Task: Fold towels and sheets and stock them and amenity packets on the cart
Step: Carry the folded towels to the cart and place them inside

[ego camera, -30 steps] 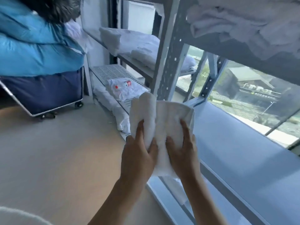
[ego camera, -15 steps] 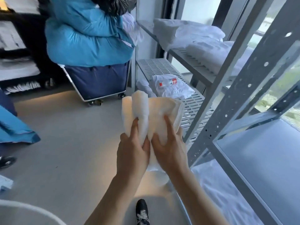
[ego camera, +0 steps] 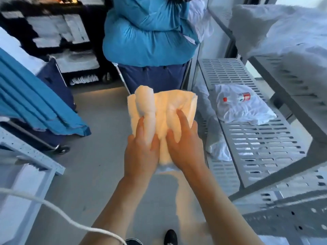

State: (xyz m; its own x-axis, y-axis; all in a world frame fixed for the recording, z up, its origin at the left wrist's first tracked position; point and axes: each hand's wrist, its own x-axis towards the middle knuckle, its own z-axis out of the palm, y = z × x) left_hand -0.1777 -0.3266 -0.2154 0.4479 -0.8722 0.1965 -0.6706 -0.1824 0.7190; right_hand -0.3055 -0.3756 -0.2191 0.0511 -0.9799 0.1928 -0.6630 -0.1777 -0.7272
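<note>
Two bare hands hold a folded towel [ego camera: 163, 110] up at chest height, over a grey floor [ego camera: 92, 174]. The left hand [ego camera: 141, 153] has a closed grip on it: its fingers curl around a thick rolled fold on the towel's left side. The right hand [ego camera: 184, 147] also grips the towel, thumb hidden behind and fingers spread across its front, fingertips pressing dents into the cloth. The towel is cream-white, thick and soft, folded into a rough rectangle several layers deep, with warm light on it.

To the right, a grey slotted metal shelf [ego camera: 256, 147] carries a crumpled white plastic bag [ego camera: 242, 110] with a clear bottle [ego camera: 238, 98] lying on it. The bottle has a red cap and a red label; its writing is too blurred to read. Straight ahead stands a dark blue wheeled laundry bin [ego camera: 152, 78] piled with a bulging blue bag [ego camera: 148, 38]. White linen [ego camera: 286, 32] lies on a higher shelf at upper right. Blue cloth [ego camera: 35, 103] hangs at left. A white cord [ego camera: 58, 212] crosses the lower left. One dark shoe [ego camera: 170, 236] shows at the bottom edge.
</note>
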